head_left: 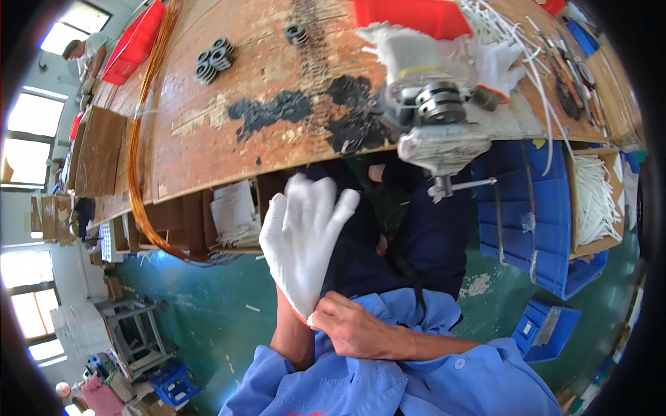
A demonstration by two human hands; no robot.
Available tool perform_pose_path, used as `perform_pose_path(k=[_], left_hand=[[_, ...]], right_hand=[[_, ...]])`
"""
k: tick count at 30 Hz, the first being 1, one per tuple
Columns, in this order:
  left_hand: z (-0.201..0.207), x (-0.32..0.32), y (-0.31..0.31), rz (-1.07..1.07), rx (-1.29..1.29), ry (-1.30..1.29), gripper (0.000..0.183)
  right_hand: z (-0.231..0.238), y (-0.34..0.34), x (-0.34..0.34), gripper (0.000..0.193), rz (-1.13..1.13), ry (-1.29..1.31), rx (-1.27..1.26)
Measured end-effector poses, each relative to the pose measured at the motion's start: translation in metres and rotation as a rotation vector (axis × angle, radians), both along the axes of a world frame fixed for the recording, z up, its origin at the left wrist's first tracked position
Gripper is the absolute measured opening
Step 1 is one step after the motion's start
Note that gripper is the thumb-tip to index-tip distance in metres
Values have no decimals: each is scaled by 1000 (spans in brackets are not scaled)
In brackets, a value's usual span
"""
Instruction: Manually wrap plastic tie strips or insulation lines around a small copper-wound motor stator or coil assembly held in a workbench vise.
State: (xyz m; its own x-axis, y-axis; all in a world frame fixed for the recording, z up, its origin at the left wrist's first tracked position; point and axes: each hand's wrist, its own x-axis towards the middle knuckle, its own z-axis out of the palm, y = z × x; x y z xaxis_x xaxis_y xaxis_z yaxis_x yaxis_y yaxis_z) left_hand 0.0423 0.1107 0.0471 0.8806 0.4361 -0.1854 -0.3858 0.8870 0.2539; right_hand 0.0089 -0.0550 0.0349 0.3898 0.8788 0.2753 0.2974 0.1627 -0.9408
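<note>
A white knitted glove (295,256) covers my left hand (305,232), which is raised in front of the bench edge with its fingers spread and nothing in them. Bare, my right hand (350,324) pinches the glove's cuff at my left wrist, where an orange edge shows. Ahead and to the right, a bench vise (444,149) is fixed at the table edge, and a black ringed cylindrical part (441,102) sits on it. Behind the vise lies white cloth (409,52), with another white glove (496,66) beside it.
Small black ringed parts (215,61) stand on the worn wooden bench (187,139). An orange wire bundle (135,152) hangs over its left edge. Hand tools (572,76) and red bins (413,17) lie farther back. Blue crates (524,208) stand at right; a person (90,55) is far left.
</note>
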Motion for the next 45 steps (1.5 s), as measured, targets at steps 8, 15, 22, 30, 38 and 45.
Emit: perform_pose_path(k=[8, 15, 22, 30, 38, 45], left_hand=[[78, 51, 16, -378, -232, -586, 99], [150, 109, 24, -306, 544, -423, 34], [191, 176, -50, -253, 566, 47, 46], [164, 184, -147, -186, 2116, 123, 52], [94, 160, -213, -756, 1412, 266, 20], [38, 129, -222, -212, 2319, -167, 13]], right_hand=[[36, -33, 63, 26, -408, -94, 265], [30, -108, 256, 18, -1249, -255, 7], [2, -120, 383, 19, -1312, -632, -497], [77, -154, 309, 16, -1288, -462, 33], [47, -197, 194, 46, -1118, -43, 279], [14, -242, 155, 30, -1120, -805, -668]])
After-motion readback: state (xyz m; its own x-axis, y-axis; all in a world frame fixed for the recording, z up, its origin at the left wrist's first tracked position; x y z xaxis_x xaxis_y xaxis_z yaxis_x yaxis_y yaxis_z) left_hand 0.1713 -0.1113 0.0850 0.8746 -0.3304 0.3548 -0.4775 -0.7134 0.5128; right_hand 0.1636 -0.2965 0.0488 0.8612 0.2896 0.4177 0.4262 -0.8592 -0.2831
